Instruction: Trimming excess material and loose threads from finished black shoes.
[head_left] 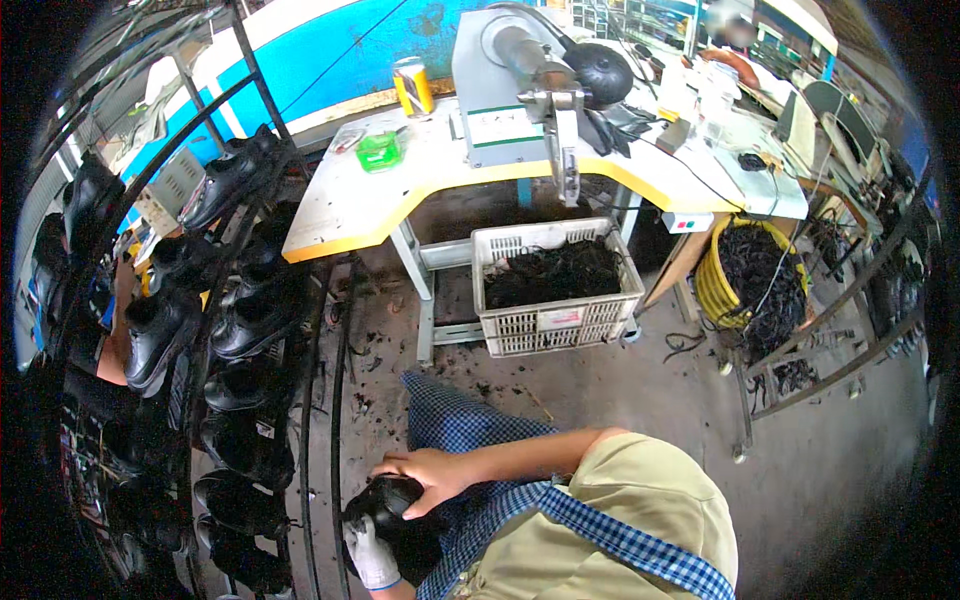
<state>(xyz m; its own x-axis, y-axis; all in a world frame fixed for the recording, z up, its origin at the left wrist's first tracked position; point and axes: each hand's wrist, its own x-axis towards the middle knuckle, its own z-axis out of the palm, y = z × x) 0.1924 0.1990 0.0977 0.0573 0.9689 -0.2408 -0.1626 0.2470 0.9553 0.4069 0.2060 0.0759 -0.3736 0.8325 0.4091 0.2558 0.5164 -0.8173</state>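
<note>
A black shoe (388,497) is held low in front of my body, beside the shoe rack. My bare right hand (430,474) lies over its top, fingers curled round it. From the near left, my left hand (372,556), in a white glove, grips the same dark mass; its fingertips are partly hidden. Whether one shoe or two are in my hands I cannot tell, as the black parts merge. Just left, the metal rack (312,400) carries several rows of black shoes (160,335). A blue checked apron (465,412) hangs behind my hands.
A grey machine (500,85) stands on a white, yellow-edged table (330,205). Beneath is a white crate (560,325) of black scraps; a yellow basket (713,285) of scraps stands right. A metal frame (830,345) bounds the right. Another person's arm (115,335) shows behind the rack.
</note>
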